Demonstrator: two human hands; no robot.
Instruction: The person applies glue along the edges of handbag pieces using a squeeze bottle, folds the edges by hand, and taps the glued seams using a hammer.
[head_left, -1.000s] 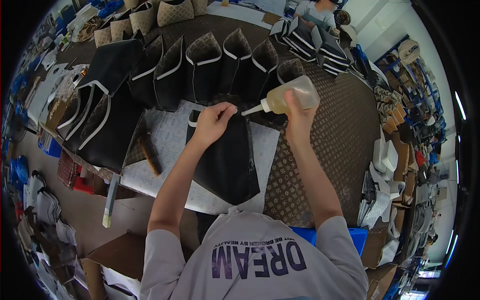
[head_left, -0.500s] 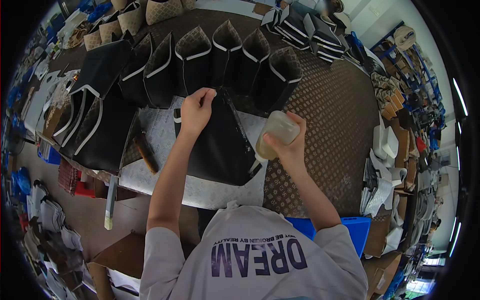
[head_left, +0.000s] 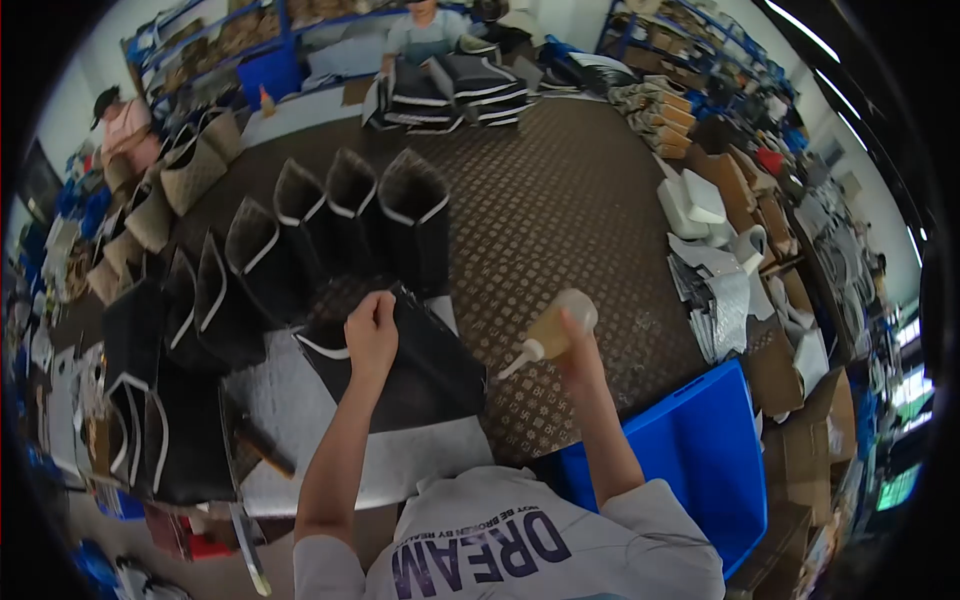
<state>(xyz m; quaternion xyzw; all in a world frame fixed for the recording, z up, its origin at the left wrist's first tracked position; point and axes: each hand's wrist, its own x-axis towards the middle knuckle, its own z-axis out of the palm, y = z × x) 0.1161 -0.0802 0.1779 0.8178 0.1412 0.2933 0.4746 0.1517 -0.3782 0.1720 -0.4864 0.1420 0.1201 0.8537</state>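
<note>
A black bag (head_left: 428, 375) with white trim lies flat on the pale sheet in front of me. My left hand (head_left: 371, 335) is closed at its far edge, fingers pinched on it. In my right hand (head_left: 582, 345) is a translucent squeeze bottle (head_left: 548, 334) of yellowish liquid. It is tilted, its white nozzle pointing down and left, apart from the bag's right edge. Behind the bag stands a curved row of black bags (head_left: 415, 225) with patterned linings. More black bags (head_left: 185, 440) are grouped at the left.
The patterned brown tabletop (head_left: 560, 200) stretches away to the right. A brown-handled tool (head_left: 265, 448) lies left of the pale sheet (head_left: 400, 460). A blue bin (head_left: 690, 460) stands by my right arm. Two people (head_left: 130, 130) are across the table, near tan bags (head_left: 190, 175) and stacked black pieces (head_left: 450, 95).
The view has swung up and to the right, showing more of the room. My right hand has drawn the bottle away from the bag's edge. My left hand stays at the bag's far edge.
</note>
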